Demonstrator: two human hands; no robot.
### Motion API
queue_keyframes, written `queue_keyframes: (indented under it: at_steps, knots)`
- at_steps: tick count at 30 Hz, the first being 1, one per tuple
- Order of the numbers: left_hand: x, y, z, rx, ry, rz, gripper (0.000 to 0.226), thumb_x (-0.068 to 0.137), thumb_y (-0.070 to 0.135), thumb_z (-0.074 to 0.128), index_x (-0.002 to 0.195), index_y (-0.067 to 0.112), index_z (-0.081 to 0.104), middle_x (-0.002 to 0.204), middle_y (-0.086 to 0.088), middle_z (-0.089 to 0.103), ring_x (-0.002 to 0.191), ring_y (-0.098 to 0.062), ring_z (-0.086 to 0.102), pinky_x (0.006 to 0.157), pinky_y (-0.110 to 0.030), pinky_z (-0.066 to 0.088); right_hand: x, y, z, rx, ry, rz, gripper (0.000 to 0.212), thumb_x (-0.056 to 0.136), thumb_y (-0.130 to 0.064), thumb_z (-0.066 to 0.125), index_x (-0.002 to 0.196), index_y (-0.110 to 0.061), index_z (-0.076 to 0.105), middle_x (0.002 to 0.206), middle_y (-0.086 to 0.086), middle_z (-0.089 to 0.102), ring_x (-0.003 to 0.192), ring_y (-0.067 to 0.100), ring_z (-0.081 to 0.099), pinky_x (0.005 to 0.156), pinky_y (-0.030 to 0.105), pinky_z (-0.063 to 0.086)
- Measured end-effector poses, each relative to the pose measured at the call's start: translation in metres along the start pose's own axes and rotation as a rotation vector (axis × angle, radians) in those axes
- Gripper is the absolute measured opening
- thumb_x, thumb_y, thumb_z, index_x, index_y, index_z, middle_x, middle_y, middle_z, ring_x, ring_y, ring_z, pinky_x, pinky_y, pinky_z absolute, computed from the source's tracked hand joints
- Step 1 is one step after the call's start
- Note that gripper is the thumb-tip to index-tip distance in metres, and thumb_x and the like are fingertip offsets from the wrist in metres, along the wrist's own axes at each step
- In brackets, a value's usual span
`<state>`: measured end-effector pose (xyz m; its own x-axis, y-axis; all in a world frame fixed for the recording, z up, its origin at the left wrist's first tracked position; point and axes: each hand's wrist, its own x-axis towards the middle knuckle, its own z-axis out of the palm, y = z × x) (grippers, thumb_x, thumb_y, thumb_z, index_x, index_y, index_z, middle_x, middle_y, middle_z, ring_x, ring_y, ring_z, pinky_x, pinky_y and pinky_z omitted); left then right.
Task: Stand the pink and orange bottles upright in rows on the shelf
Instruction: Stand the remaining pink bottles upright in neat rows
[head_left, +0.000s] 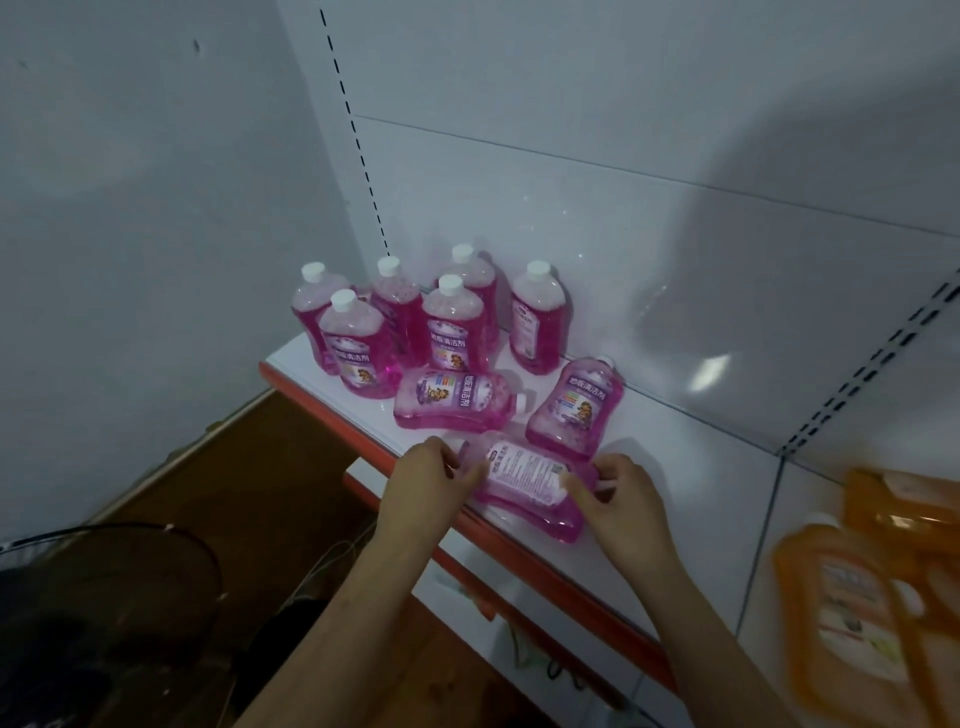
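A: What's nearest, taking the red front lip of the white shelf (519, 551) as the marker?

B: Right at that lip, both hands are on one clear plastic bottle of pink liquid with a white back label (524, 486), lying on its side. The left hand (428, 475) has its fingers curled at the capped end; the right hand (621, 493) pinches the body nearer the base. The cap itself is hidden behind the left fingers.

A: So how should the lift go?

B: I'd pivot it on its base: the right hand steadies the bottom while the left raises the neck, so the liquid doesn't slosh and tip it. Its base sits very close to the lip, so I'd move it inward first.

A: And farther in from the lip?

B: Two more lying pink bottles, one with its label up and cap pointing right (452, 400), one angled toward the back panel (576, 408). Behind them six upright pink bottles with white caps (452, 332) stand in loose rows at the back. I'd set this one in line with the front pair, label forward.

A: The orange ones?

B: Blurred flat orange bottles (852, 613) lie along the lip to the right, untouched.
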<state>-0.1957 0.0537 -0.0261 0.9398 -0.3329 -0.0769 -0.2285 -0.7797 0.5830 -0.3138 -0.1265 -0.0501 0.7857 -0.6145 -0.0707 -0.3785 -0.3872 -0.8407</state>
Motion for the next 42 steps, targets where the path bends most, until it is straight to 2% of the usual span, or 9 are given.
queue_keyframes:
  at_steps: [6, 12, 17, 24, 30, 32, 35, 38, 42]
  knots:
    - [-0.006, -0.01, -0.003, -0.111, 0.121, 0.156, 0.024, 0.093, 0.045, 0.059, 0.101, 0.022, 0.059, 0.101, 0.007, 0.055, 0.091, -0.007, 0.057, 0.08, -0.025, 0.052, -0.015, -0.014, -0.006, -0.081, 0.136, -0.057, 0.037, 0.092, -0.034, 0.061, 0.124, -0.014, 0.056, 0.116, 0.001, 0.053, 0.106, 0.02, 0.056, 0.091, 0.035, 0.049]
    - [-0.013, -0.025, -0.006, -0.176, 0.109, 0.195, 0.031, 0.095, 0.038, 0.058, 0.122, 0.022, 0.055, 0.119, 0.008, 0.053, 0.105, -0.006, 0.055, 0.09, -0.029, 0.053, -0.011, -0.045, 0.0, -0.201, 0.067, -0.261, 0.043, 0.09, -0.034, 0.064, 0.128, -0.019, 0.053, 0.124, -0.001, 0.053, 0.112, 0.015, 0.053, 0.093, 0.027, 0.043]
    - [-0.023, -0.047, 0.001, -0.047, 0.049, 0.233, 0.035, 0.096, 0.031, 0.057, 0.13, 0.022, 0.055, 0.128, 0.008, 0.052, 0.086, 0.007, 0.048, 0.074, -0.002, 0.037, 0.008, -0.068, 0.035, -0.579, -0.222, -0.418, 0.064, 0.084, -0.049, 0.065, 0.138, -0.021, 0.043, 0.138, 0.0, 0.045, 0.126, 0.02, 0.044, 0.097, 0.036, 0.045]
    - [-0.03, -0.056, -0.006, -0.057, 0.026, 0.277, 0.041, 0.097, 0.033, 0.056, 0.137, 0.027, 0.049, 0.139, 0.01, 0.05, 0.111, 0.006, 0.044, 0.087, -0.008, 0.034, 0.03, -0.065, 0.058, -0.791, -0.338, -0.456, 0.088, 0.067, -0.059, 0.075, 0.138, -0.023, 0.039, 0.131, 0.006, 0.052, 0.116, 0.025, 0.053, 0.084, 0.035, 0.05]
    - [-0.03, -0.048, -0.019, -0.22, -0.114, 0.31, 0.056, 0.096, 0.044, 0.055, 0.147, 0.03, 0.039, 0.143, 0.02, 0.039, 0.128, 0.0, 0.04, 0.101, -0.018, 0.033, 0.021, -0.069, 0.023, -0.32, -0.332, -0.324, 0.085, 0.066, -0.058, 0.08, 0.14, -0.035, 0.044, 0.136, -0.01, 0.053, 0.122, 0.01, 0.051, 0.101, 0.03, 0.045]
    - [-0.026, -0.04, -0.02, -0.423, -0.309, 0.289, 0.063, 0.093, 0.046, 0.058, 0.149, 0.031, 0.035, 0.148, 0.02, 0.039, 0.131, -0.001, 0.043, 0.102, -0.017, 0.038, 0.012, -0.073, 0.002, -0.047, -0.305, -0.274, 0.082, 0.068, -0.053, 0.081, 0.14, -0.036, 0.046, 0.133, -0.014, 0.056, 0.121, 0.003, 0.054, 0.102, 0.025, 0.045]
    - [-0.022, -0.02, -0.016, -0.722, -0.633, 0.2, 0.062, 0.091, 0.048, 0.061, 0.146, 0.032, 0.039, 0.145, 0.007, 0.052, 0.13, -0.009, 0.052, 0.106, -0.027, 0.046, -0.002, -0.078, -0.018, 0.383, -0.325, -0.238, 0.05, 0.082, -0.027, 0.074, 0.129, -0.03, 0.058, 0.117, -0.009, 0.07, 0.11, 0.008, 0.065, 0.09, 0.023, 0.053]
    - [-0.025, 0.001, -0.01, -0.977, -0.884, 0.135, 0.048, 0.095, 0.038, 0.058, 0.138, 0.018, 0.052, 0.133, -0.014, 0.062, 0.122, -0.031, 0.061, 0.103, -0.047, 0.048, -0.009, -0.078, -0.022, 0.725, -0.389, -0.135, 0.061, 0.077, -0.042, 0.077, 0.128, -0.013, 0.061, 0.118, 0.012, 0.069, 0.109, 0.03, 0.066, 0.092, 0.04, 0.054]
    - [-0.023, 0.024, -0.001, -0.962, -0.784, 0.144, 0.035, 0.088, 0.027, 0.068, 0.121, 0.013, 0.065, 0.112, -0.009, 0.073, 0.105, -0.027, 0.07, 0.085, -0.038, 0.056, -0.005, -0.073, -0.041, 0.548, -0.271, -0.115, 0.049, 0.084, -0.05, 0.063, 0.125, -0.022, 0.063, 0.119, 0.01, 0.069, 0.109, 0.031, 0.066, 0.099, 0.055, 0.049]
